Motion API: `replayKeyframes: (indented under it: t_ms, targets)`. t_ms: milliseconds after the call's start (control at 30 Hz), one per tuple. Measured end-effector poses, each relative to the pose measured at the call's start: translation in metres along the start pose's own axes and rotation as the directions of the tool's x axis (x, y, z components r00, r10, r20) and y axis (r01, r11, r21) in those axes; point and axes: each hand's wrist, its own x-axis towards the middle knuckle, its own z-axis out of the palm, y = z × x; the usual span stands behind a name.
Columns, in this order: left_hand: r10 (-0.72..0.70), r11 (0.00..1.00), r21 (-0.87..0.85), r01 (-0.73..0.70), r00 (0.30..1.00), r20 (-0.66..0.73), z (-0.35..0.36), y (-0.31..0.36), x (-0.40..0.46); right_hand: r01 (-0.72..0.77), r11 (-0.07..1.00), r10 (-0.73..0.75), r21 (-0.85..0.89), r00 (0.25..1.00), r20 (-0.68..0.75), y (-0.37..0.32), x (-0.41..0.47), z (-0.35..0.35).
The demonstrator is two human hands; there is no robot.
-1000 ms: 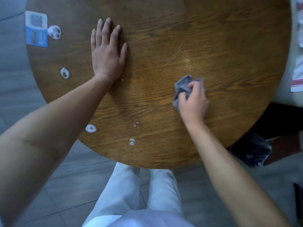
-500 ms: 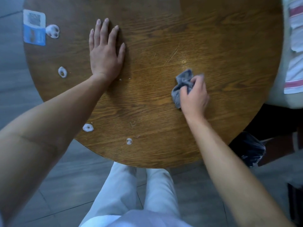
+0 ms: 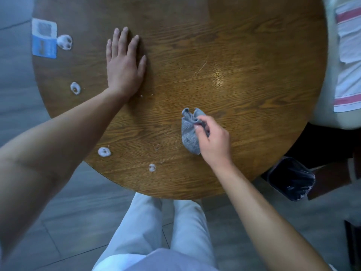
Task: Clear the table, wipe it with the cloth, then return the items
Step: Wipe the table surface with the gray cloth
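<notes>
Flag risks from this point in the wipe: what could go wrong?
1. The right hand only pinches the bunched grey cloth, so little fabric meets the table; strokes may miss patches.
2. White foam blobs sit near the table's near-left rim; a sweep there could push them off onto the floor or the trousers.
3. The left hand lies flat on the wood, covering a patch that may go unwiped. The blue card beside one blob could get wet.

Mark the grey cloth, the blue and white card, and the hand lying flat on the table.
grey cloth (image 3: 188, 136): head view, on the fabric left of the gripping fingers.
blue and white card (image 3: 44, 39): head view, middle of the card.
left hand (image 3: 124, 69): head view, back of the hand.
</notes>
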Motion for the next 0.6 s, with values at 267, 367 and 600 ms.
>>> replayKeyframes:
  t_ms: [267, 367, 600]
  targets:
    - [0.386, 0.706, -0.646, -0.292, 0.923, 0.004, -0.039, 0.078, -0.090, -0.112, 0.952, 0.085, 0.286, 0.991, 0.104, -0.025, 0.016, -0.040]
    - [0.466, 0.623, -0.730, -0.282, 0.883, 0.056, -0.047, 0.099, -0.119, -0.077, 0.947, 0.035, 0.313, 0.990, 0.137, -0.041, 0.005, -0.058]
    - [0.498, 0.646, -0.719, -0.257, 0.855, 0.142, -0.066, 0.109, -0.123, 0.035, 0.980, -0.063, 0.196, 0.988, 0.138, -0.069, -0.015, -0.108]
